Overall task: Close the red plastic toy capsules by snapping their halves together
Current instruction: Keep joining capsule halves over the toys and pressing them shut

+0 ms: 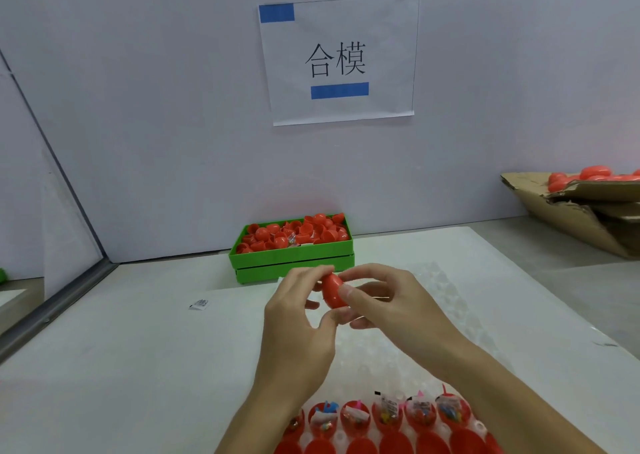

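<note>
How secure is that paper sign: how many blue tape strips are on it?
2: one blue tape strip at the white paper sign's top left corner, the other below its printed characters. None looks hidden.

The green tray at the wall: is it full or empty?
Full. The green tray is heaped with loose red capsule halves, some rising above its rim; a few small packets lie among them.

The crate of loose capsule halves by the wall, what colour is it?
Bright green crate, seen clearly in the head view.
</note>
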`<state>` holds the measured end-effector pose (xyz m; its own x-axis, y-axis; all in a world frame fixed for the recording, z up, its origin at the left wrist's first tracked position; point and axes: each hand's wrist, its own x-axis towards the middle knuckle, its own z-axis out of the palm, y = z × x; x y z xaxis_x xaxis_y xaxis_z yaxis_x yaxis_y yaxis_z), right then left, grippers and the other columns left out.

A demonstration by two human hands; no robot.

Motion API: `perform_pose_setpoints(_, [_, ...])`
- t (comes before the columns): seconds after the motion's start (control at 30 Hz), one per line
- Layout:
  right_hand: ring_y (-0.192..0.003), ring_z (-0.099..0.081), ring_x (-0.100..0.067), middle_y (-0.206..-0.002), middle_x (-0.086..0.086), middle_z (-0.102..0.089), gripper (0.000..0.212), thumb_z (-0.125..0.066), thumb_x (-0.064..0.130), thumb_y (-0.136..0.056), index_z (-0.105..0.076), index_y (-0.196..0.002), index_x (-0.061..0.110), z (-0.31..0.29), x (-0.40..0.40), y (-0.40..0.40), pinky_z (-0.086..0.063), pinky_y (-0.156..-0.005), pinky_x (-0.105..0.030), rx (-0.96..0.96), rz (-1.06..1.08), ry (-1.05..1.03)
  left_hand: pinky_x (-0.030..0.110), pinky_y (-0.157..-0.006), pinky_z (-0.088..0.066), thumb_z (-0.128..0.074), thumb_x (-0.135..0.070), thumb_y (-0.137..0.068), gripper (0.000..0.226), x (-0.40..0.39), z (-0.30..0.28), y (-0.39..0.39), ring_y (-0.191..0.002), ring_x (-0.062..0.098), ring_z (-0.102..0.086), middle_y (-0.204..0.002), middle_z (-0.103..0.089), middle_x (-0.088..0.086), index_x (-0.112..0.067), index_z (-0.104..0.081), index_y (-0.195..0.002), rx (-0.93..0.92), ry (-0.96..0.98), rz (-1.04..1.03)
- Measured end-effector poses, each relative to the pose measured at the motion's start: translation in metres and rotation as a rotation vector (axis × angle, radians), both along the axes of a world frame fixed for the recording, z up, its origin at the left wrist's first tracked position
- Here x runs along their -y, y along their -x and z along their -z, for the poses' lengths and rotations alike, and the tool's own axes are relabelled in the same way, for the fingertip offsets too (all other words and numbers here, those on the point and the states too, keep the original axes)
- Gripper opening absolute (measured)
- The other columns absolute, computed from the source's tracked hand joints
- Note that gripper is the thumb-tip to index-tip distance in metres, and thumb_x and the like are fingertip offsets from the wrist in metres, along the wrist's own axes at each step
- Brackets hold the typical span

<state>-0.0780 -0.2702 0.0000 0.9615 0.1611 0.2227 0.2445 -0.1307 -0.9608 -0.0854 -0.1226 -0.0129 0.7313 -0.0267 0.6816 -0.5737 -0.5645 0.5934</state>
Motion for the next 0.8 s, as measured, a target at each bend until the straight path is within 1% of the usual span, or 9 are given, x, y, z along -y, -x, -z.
perform_pose_setpoints(0.13, [-0.081, -0.074, -0.014, -0.085, 0.002, -0.077, 0.017, -0.074, 0.024, -0.087, -0.07, -0.103, 0.021, 0.002, -0.002, 0.001, -0.061, -0.082, -0.037, 0.047, 0.056, 0.084, 0.006, -0.079, -0.047, -0.084, -0.005, -0.073, 0.05, -0.002, 0.002, 0.0, -0.097, 0.001, -0.058, -0.103, -0.061, -0.016, -0.02, -0.068, -0.117, 0.071, -0.114, 0.022])
perform_pose_setpoints(0.23, [-0.08, -0.074, -0.012, -0.084, 0.003, -0.077, 0.014, -0.073, 0.021, -0.088, -0.071, -0.102, 0.018, 0.003, -0.003, 0.0, -0.061, -0.082, -0.037, 0.055, 0.048, 0.099, 0.004, -0.08, -0.045, -0.085, -0.007, -0.072, 0.051, -0.002, 0.003, 0.001, -0.089, 0.002, -0.06, -0.098, -0.059, -0.015, -0.017, -0.069, -0.119, 0.08, -0.158, 0.004])
perform_pose_setpoints(0.3, [-0.078, -0.074, -0.012, -0.083, 0.004, -0.077, 0.013, -0.071, 0.022, -0.09, -0.071, -0.102, 0.019, 0.002, -0.001, 0.0, -0.061, -0.08, -0.036, 0.043, 0.044, 0.094, 0.005, -0.08, -0.047, -0.085, -0.012, -0.073, 0.052, -0.003, 0.004, -0.001, -0.092, 0.002, -0.059, -0.099, -0.057, -0.019, -0.019, -0.068, -0.121, 0.066, -0.154, 0.015])
perform_pose_setpoints(0.4, [-0.076, -0.075, -0.012, -0.083, 0.004, -0.077, 0.012, -0.068, 0.026, -0.092, -0.07, -0.103, 0.02, -0.002, 0.003, 0.0, -0.061, -0.079, -0.033, -0.005, 0.036, 0.066, 0.01, -0.084, -0.049, -0.076, -0.048, -0.073, 0.062, -0.004, 0.002, -0.002, -0.108, -0.004, -0.053, -0.113, -0.055, -0.027, -0.033, -0.058, -0.131, -0.039, -0.109, 0.088])
perform_pose_setpoints(0.47, [-0.076, -0.075, -0.013, -0.085, 0.003, -0.077, 0.014, -0.067, 0.029, -0.092, -0.069, -0.103, 0.02, -0.009, 0.011, -0.001, -0.061, -0.076, -0.029, -0.02, 0.041, 0.03, 0.006, -0.085, -0.046, -0.063, -0.068, -0.069, 0.07, -0.005, 0.0, -0.002, -0.114, -0.011, -0.048, -0.122, -0.049, -0.034, -0.048, -0.044, -0.133, -0.118, -0.081, 0.091])
perform_pose_setpoints(0.53, [-0.079, -0.075, -0.014, -0.088, 0.001, -0.077, 0.015, -0.064, 0.028, -0.093, -0.068, -0.103, 0.018, -0.019, 0.027, -0.006, -0.06, -0.073, -0.026, -0.029, 0.07, -0.071, 0.001, -0.081, -0.044, -0.055, -0.071, -0.072, 0.064, -0.008, -0.001, -0.004, -0.113, -0.015, -0.046, -0.122, -0.046, -0.037, -0.051, -0.041, -0.131, -0.154, -0.074, 0.059])
perform_pose_setpoints(0.6, [-0.082, -0.075, -0.019, -0.091, -0.003, -0.077, 0.015, -0.061, 0.024, -0.095, -0.068, -0.102, 0.012, -0.03, 0.053, -0.011, -0.058, -0.07, -0.027, -0.054, 0.142, -0.262, 0.006, -0.078, -0.047, -0.049, -0.071, -0.074, 0.059, -0.011, 0.001, -0.005, -0.111, -0.014, -0.048, -0.119, -0.048, -0.036, -0.047, -0.048, -0.127, -0.186, -0.091, 0.053])
perform_pose_setpoints(0.7, [-0.082, -0.074, -0.024, -0.09, -0.011, -0.073, 0.018, -0.055, 0.016, -0.099, -0.065, -0.104, 0.001, -0.04, 0.095, -0.017, -0.056, -0.069, -0.027, -0.093, 0.226, -0.483, 0.016, -0.091, -0.049, -0.042, -0.074, -0.073, 0.058, -0.013, 0.007, -0.008, -0.11, -0.011, -0.05, -0.115, -0.05, -0.036, -0.044, -0.059, -0.12, -0.287, -0.232, 0.098])
perform_pose_setpoints(0.8, [-0.081, -0.074, -0.025, -0.092, -0.015, -0.072, 0.015, -0.052, 0.009, -0.101, -0.06, -0.111, 0.002, -0.04, 0.126, -0.024, -0.058, -0.069, -0.027, -0.1, 0.251, -0.518, 0.012, -0.096, -0.04, -0.036, -0.076, -0.073, 0.067, -0.011, 0.012, -0.007, -0.108, -0.019, -0.044, -0.114, -0.046, -0.038, -0.04, -0.061, -0.123, -0.347, -0.376, 0.137])
